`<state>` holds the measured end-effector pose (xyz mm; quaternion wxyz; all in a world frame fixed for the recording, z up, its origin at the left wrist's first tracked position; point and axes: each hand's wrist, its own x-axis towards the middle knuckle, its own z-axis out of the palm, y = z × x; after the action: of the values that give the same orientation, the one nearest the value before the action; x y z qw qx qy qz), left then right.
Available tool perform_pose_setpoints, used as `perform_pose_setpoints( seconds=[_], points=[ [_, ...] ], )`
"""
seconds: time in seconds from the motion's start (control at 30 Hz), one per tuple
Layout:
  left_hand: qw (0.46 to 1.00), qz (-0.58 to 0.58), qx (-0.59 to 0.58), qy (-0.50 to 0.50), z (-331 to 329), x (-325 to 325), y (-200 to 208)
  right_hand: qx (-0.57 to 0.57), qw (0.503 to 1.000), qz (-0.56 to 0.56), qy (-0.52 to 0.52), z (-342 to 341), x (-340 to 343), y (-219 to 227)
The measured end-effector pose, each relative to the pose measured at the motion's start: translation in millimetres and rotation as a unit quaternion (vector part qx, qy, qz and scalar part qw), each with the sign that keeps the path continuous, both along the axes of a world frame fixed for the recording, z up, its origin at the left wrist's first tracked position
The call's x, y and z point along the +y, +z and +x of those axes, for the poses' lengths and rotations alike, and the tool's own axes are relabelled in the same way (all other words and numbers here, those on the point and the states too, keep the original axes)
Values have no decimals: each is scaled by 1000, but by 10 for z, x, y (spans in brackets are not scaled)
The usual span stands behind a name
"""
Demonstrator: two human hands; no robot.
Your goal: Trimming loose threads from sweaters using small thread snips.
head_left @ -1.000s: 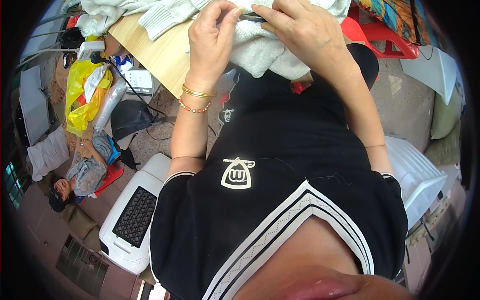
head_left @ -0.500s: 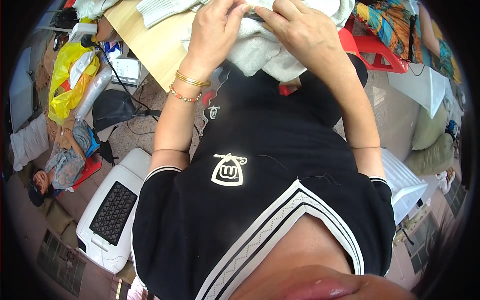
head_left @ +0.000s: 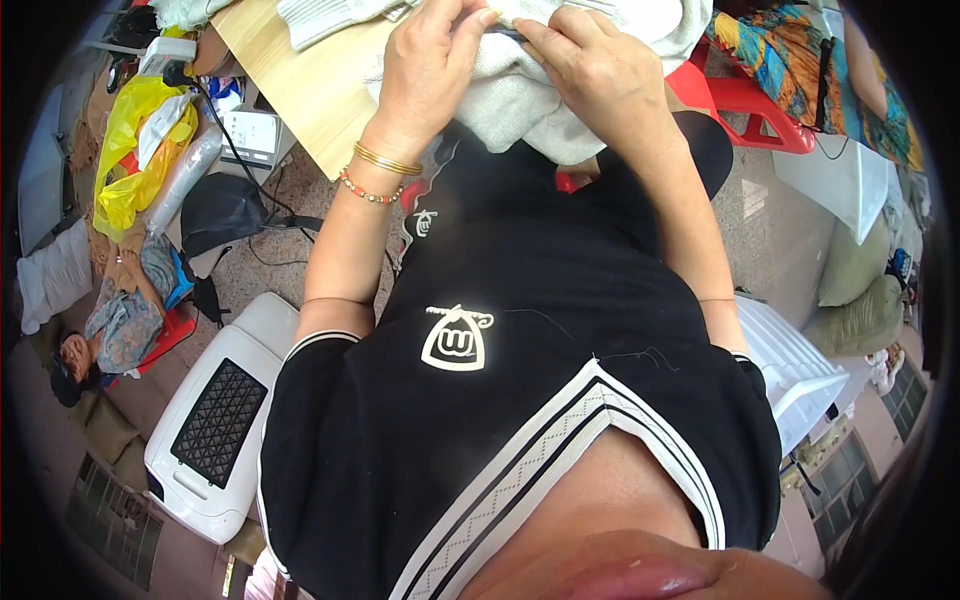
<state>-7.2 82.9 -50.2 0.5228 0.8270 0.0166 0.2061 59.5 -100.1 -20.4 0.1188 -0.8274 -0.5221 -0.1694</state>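
Note:
A pale grey-white knitted garment (head_left: 515,105) lies at the table's edge and hangs over my lap. Its ribbed cuff (head_left: 325,22) rests on the wooden table. My left hand (head_left: 430,60) is closed, thumb and forefinger pinching the knit near the upper edge of the view. Close beside it, my right hand (head_left: 605,80) has its fingers bent and pressed down on the same cloth. A small dark strip shows between the fingertips; what it is cannot be made out. My right thumb is hidden.
The wooden table (head_left: 290,85) reaches in from the upper left. A red plastic stool (head_left: 755,115) is at right, with white plastic bins (head_left: 790,365) below. At left are a yellow plastic bag (head_left: 120,190), a black lamp-like shade (head_left: 225,215), a white machine (head_left: 215,420) and a seated person (head_left: 130,310).
My right fingers have shifted slightly on the knit, and my right forearm has drawn a little inward. My left hand keeps its pinch almost unmoved.

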Motion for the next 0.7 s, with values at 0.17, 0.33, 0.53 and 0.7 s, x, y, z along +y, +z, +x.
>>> perform_pose_setpoints(
  seconds=[0.17,0.33,0.53,0.7],
  points=[
    [999,-32,-3,23,-3,-10,-27,-96,947,293,87,133,89,-373],
    [999,-24,-21,8,42,28,-222,-99,946,297,82,217,86,-479],
    [999,-26,-22,9,56,28,-236,-101,950,281,92,256,79,-473],
    [999,-33,-19,22,34,47,-262,-22,985,165,54,65,52,-105]
  ],
)
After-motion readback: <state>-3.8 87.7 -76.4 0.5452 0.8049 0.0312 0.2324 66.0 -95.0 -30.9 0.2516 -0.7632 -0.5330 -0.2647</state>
